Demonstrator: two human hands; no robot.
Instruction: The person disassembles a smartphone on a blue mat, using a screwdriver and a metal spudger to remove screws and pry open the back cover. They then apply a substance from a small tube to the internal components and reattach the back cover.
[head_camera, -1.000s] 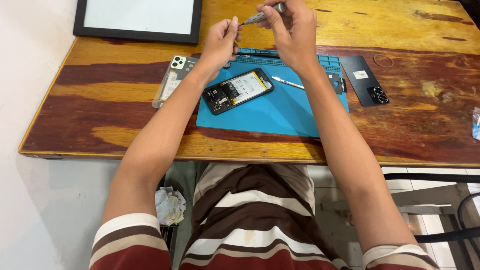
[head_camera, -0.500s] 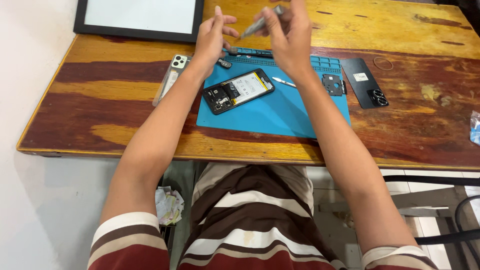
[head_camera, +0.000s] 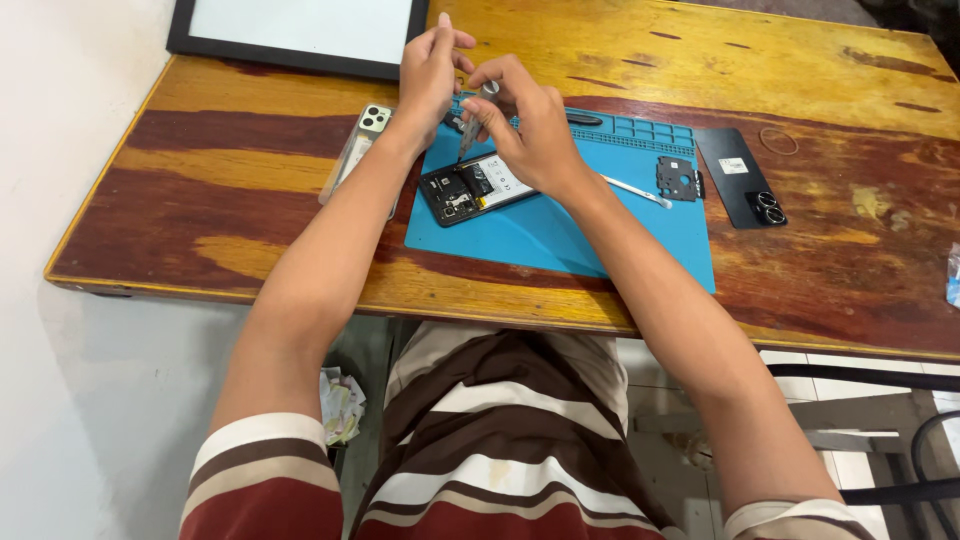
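Observation:
An opened phone (head_camera: 470, 187) with its insides showing lies on a blue work mat (head_camera: 560, 220). My right hand (head_camera: 530, 125) grips a small grey screwdriver (head_camera: 478, 118), held nearly upright with its tip over the phone's upper end. My left hand (head_camera: 432, 70) hovers just left of the screwdriver's top, fingers pinched together; whether it holds a small part I cannot tell.
A second phone (head_camera: 358, 150) lies left of the mat, under my left forearm. Metal tweezers (head_camera: 635, 190), a dark inner cover plate (head_camera: 677, 178) and a black back cover (head_camera: 742, 176) lie to the right. A black-framed white board (head_camera: 300, 30) sits at the table's back.
My right hand has come down from above the mat's far edge, swinging the screwdriver from level to upright over the phone. My left hand stayed near it.

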